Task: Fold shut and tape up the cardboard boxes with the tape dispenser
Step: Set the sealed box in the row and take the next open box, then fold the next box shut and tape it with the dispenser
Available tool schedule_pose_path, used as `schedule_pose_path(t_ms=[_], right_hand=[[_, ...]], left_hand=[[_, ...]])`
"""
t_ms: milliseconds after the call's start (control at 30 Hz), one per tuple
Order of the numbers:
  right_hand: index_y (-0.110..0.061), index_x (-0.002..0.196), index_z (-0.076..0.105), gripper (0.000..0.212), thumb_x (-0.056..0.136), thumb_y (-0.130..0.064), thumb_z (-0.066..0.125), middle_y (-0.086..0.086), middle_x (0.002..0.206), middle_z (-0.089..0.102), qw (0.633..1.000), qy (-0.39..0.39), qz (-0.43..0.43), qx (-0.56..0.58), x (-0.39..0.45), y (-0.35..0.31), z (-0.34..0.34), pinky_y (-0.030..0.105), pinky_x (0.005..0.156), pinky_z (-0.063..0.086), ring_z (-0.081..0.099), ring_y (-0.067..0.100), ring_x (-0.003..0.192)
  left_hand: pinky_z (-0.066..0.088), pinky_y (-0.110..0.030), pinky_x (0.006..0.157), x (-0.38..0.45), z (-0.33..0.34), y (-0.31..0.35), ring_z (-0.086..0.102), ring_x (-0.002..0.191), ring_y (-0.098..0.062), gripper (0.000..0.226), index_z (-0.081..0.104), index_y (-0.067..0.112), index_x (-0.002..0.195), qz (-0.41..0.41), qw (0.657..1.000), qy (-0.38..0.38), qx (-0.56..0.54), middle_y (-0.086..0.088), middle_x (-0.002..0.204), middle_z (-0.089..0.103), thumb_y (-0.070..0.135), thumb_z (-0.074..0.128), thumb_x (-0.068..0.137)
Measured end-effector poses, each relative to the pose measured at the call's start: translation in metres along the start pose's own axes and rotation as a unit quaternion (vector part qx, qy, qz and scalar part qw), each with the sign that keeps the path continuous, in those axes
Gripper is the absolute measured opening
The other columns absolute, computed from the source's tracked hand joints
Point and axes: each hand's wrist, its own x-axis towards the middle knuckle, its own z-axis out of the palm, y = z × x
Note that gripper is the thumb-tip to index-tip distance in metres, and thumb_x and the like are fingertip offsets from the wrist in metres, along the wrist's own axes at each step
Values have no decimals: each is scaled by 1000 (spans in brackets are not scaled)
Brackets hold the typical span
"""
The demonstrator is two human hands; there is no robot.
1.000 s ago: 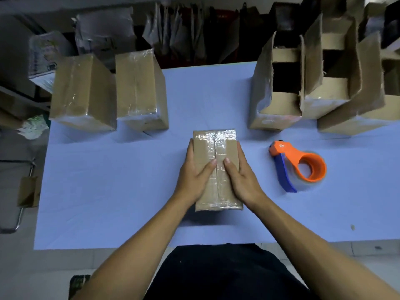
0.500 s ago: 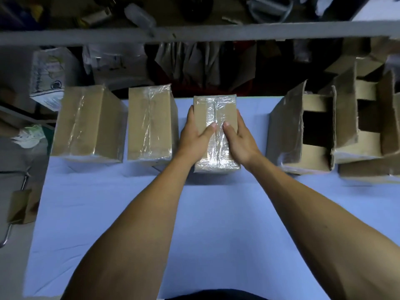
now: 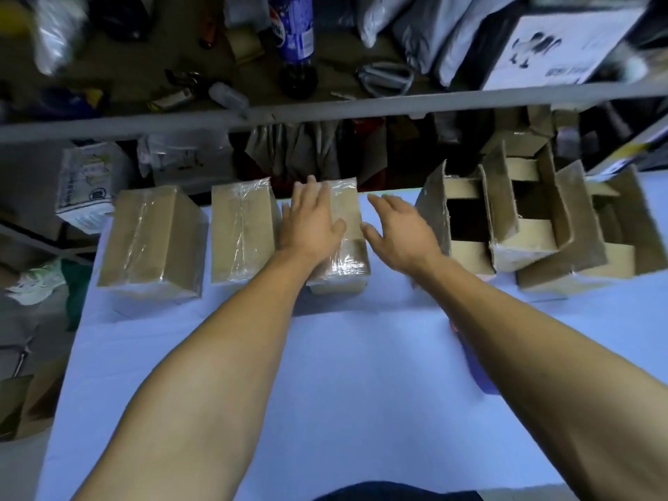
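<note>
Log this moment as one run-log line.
left hand: open, on third taped box | right hand: open, beside it | open boxes: untaped

Pepsi logo on blue bottle [image 3: 292,34] label.

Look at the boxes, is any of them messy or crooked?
Yes. The open brown cardboard boxes at the table's far right are jumbled, tilted against each other with flaps sticking up. The three taped brown cardboard boxes on the left stand in a neat row, the left hand over the third.
</note>
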Motion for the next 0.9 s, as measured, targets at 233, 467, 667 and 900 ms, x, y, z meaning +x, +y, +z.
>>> schedule_pose_path(t_ms=[233,467,667,900], right_hand=[[-4,125,61,50,86,-29,42,21,118,61,975,127,-31,-182,-80,72,-56,46,88,52,57,42,109],[-6,133,57,48,88,-22,63,25,131,55,977,117,4,-178,-123,125,-73,44,93,49,51,40,123],[-11,147,38,53,98,-29,49,18,151,36,993,40,-1,-111,-128,143,-76,45,106,40,32,34,140],[-4,140,47,49,95,-21,55,17,134,53,996,53,32,68,-135,147,-59,37,102,36,47,33,127]], left_hand=[[13,-52,118,-22,-6,74,8,152,-29,62,31,18,152,223,956,-40,185,-9,164,14,52,36,100],[19,-51,118,-41,32,155,13,150,-31,66,25,20,155,211,967,-82,117,-14,165,8,53,39,100],[41,-43,107,-56,57,177,44,133,-37,63,29,16,154,112,991,-75,-9,-8,166,2,0,46,96],[37,-29,111,-95,71,151,48,135,-25,55,57,13,138,57,992,42,-106,-3,160,30,-10,47,89]])
